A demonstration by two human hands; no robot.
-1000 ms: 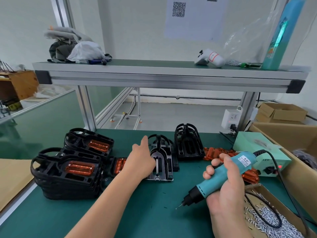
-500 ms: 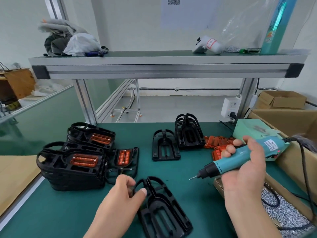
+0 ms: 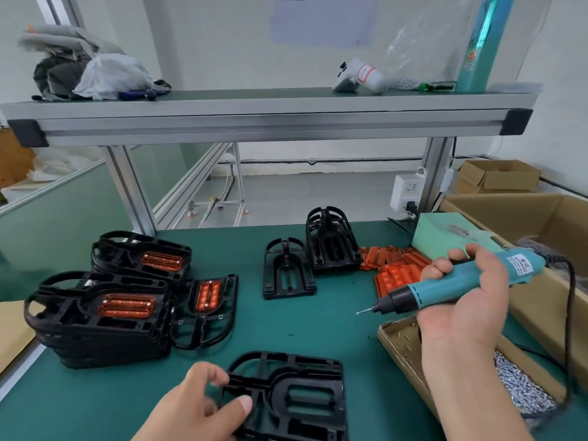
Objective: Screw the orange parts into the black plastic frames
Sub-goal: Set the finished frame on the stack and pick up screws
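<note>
Now, left hand [image 3: 194,409] pinches a frame [image 3: 318,362] at six o'clock; right hand [image 3: 467,310] clamps a screwdriver [image 3: 420,296] at three, apparently above the table [image 3: 286,326].

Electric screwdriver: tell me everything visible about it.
The electric screwdriver has a teal plastic-looking body, a black nose with a thin metal bit pointing left and slightly down, and a white label near its rear. A dark cord leaves the back end. The right hand grips it mid-body, holding it in the air above the green mat.
</note>
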